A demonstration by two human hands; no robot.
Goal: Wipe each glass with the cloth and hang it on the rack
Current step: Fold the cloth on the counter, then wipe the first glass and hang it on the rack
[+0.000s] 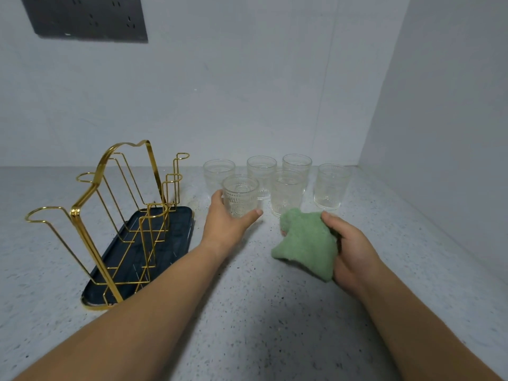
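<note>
Several clear embossed glasses stand upright near the back wall. My left hand [228, 221] grips the nearest glass [240, 195] from below, thumb on its right side and fingers on its left. My right hand [349, 248] holds a crumpled green cloth [305, 243] just in front of another glass [287, 192]. A further glass [331, 185] stands farthest right. The gold wire rack [110, 210] sits on its dark tray [176, 237] at the left, with nothing hanging on it.
The speckled grey counter [247, 312] runs between two walls that meet in a corner at the back right. A dark socket panel [85, 17] is on the back wall at the upper left.
</note>
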